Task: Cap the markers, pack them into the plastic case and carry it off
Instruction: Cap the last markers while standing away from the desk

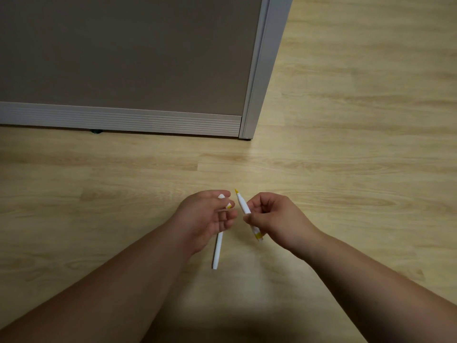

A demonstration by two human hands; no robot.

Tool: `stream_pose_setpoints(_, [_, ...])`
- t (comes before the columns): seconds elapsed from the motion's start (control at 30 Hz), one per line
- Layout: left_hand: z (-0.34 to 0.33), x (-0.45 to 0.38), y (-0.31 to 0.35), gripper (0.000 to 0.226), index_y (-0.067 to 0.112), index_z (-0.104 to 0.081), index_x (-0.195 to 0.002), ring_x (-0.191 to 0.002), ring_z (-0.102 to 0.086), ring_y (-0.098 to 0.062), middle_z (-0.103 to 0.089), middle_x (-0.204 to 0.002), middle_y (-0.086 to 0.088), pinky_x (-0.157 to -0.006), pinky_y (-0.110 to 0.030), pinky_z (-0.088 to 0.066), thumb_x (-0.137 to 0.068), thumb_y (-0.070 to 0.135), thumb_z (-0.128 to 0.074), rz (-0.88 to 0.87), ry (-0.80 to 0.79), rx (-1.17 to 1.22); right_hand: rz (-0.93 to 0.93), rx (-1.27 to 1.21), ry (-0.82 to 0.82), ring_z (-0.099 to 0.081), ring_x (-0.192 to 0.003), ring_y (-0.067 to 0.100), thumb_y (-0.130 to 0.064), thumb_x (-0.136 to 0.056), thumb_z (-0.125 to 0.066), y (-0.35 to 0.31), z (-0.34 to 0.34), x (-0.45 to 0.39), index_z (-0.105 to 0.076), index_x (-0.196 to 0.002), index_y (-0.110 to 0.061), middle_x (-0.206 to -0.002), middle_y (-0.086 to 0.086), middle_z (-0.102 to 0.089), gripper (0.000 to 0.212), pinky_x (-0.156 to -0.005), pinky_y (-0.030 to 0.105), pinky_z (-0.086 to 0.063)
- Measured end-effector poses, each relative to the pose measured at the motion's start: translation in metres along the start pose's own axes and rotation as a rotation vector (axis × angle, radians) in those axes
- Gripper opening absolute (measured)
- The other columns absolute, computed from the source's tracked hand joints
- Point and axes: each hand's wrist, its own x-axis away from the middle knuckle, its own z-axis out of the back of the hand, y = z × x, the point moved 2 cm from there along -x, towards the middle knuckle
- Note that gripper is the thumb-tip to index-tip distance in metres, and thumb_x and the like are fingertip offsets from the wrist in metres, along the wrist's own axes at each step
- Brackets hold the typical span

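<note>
**Uncapped yellow marker in your right hand, cap and second marker in your left**

Your left hand [210,214] sits just left of centre, low over the wooden floor [346,144]. Its fingers [223,216] are curled in a narrow grip around a small white cap with a yellow band [228,205], which peeks out between the fingertips at the top of the hand. A white marker [217,251] also runs through that hand: its barrel comes out below the palm and points down toward you, its lower end free in the air above the floor.

Just beside the cap, with a small gap between them, is the yellow tip of the yellow marker [243,205]. It stands tilted, tip up and leaning slightly left, with its yellow-banded rear end showing below your right hand [274,219]. That hand's fingers are closed tight around the middle of the barrel, thumb and forefinger pinching it.

The two hands are near each other but not touching.

Behind your hands the floor is bare up to a grey-brown partition panel [123,50] with a pale metal frame [123,117], whose bottom edge runs across the left and whose corner post stands at upper centre. To the right of the post the floor stays open to the edge of view.
</note>
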Motion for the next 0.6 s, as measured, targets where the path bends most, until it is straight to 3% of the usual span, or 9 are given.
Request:
stream_pose_setpoints(0.1, [0.006, 0.003, 0.001, 0.021, 0.006, -0.063, -0.107, -0.068, -0.068, -0.02, -0.069, -0.081, -0.008, -0.059, -0.031, -0.055, -0.089, -0.003, -0.067, -0.138, 0.052, -0.235, 0.005, 0.061, 0.016, -0.061, -0.06, 0.017, -0.01, -0.081, -0.073, -0.001, 0.004, -0.001, -0.068, -0.087, -0.008, -0.07, 0.006, -0.064, 0.007, -0.06, 0.036, -0.054])
stream_pose_setpoints(0.23, [0.011, 0.003, 0.001, 0.017, 0.006, -0.07, -0.102, -0.071, -0.067, -0.02, -0.067, -0.079, -0.007, -0.066, -0.034, -0.056, -0.087, -0.002, -0.07, -0.215, 0.015, -0.288, 0.011, 0.09, 0.009, -0.06, -0.059, 0.016, -0.009, -0.082, -0.073, -0.001, 0.006, 0.0, -0.067, -0.086, -0.009, -0.069, 0.005, -0.062, 0.007, -0.058, 0.031, -0.053])
stream_pose_setpoints(0.43, [0.014, 0.001, -0.004, 0.024, 0.002, -0.07, -0.114, -0.069, -0.057, -0.015, -0.062, -0.081, -0.009, -0.062, -0.029, -0.05, -0.092, -0.004, -0.062, -0.164, -0.084, -0.189, 0.009, 0.086, 0.009, -0.058, -0.057, 0.015, -0.01, -0.081, -0.074, 0.002, 0.007, 0.003, -0.069, -0.083, -0.011, -0.067, 0.004, -0.061, 0.005, -0.056, 0.028, -0.051])
stream_pose_setpoints(0.6, [0.017, -0.002, -0.004, 0.018, -0.001, -0.065, -0.107, -0.066, -0.06, -0.012, -0.064, -0.079, -0.007, -0.058, -0.026, -0.05, -0.089, -0.004, -0.065, -0.136, -0.059, -0.113, 0.004, 0.13, -0.008, -0.057, -0.056, 0.013, -0.012, -0.081, -0.074, 0.004, 0.007, 0.005, -0.069, -0.081, -0.015, -0.061, -0.006, -0.061, 0.006, -0.058, 0.031, -0.053])
